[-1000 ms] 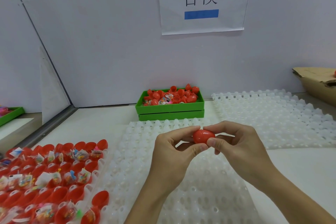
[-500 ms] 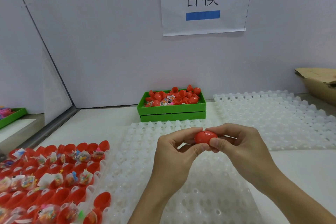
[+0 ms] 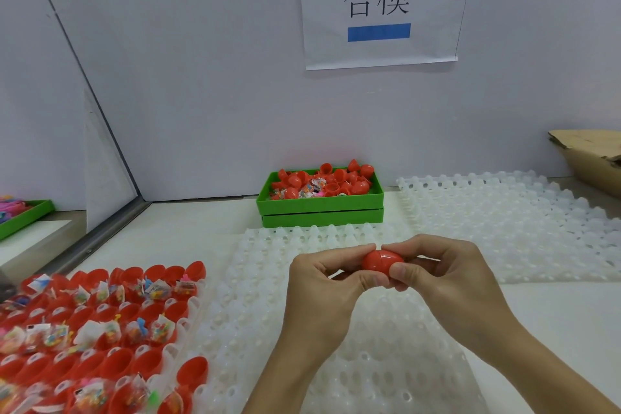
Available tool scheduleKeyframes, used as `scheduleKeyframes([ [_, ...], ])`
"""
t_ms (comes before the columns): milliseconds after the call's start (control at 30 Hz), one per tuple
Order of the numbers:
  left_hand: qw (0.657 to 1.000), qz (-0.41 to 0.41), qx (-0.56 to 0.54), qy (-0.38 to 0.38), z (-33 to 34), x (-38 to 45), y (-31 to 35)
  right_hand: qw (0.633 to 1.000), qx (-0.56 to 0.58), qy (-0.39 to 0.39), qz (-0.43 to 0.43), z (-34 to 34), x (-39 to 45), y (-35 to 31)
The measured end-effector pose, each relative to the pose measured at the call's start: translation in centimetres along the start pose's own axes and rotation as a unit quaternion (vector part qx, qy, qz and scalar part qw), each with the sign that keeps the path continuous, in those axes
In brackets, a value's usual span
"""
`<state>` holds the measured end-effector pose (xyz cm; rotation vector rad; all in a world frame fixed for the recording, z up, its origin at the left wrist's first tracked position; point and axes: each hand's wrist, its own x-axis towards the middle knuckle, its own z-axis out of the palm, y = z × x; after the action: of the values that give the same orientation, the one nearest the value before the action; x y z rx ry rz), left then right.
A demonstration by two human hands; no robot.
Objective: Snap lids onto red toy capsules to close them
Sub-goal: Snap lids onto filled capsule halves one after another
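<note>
A red toy capsule (image 3: 382, 260) lies sideways between both hands, its two halves joined at a visible seam. My left hand (image 3: 327, 282) pinches its left end with thumb and fingers. My right hand (image 3: 447, 274) grips its right end the same way. The hands hover over a white dimpled tray (image 3: 255, 312) in the middle of the table. At the lower left, several open red capsule halves (image 3: 100, 323) stand in rows, many holding small wrapped toys.
A green bin (image 3: 321, 210) of loose red lids and toy packets stands at the back by the wall. A second white dimpled tray (image 3: 524, 222) lies at the right. A cardboard box (image 3: 591, 158) sits at the far right, another green tray (image 3: 23, 218) at far left.
The hands and capsule have stayed in nearly the same place, pressed together on the capsule; the view has tilted down slightly.
</note>
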<state>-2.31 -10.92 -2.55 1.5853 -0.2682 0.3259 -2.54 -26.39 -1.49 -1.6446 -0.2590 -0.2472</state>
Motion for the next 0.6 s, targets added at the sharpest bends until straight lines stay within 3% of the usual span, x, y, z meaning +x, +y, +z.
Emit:
scheduleKeyframes([
  [400,0.998,-0.005,0.066,0.020,0.89,-0.42,-0.70,1.000,-0.010,-0.006,-0.001,0.10,-0.05,0.51],
  [600,0.990,0.068,0.120,0.025,0.88,-0.41,-0.81,1.000,-0.016,-0.010,-0.023,0.13,0.12,0.57],
])
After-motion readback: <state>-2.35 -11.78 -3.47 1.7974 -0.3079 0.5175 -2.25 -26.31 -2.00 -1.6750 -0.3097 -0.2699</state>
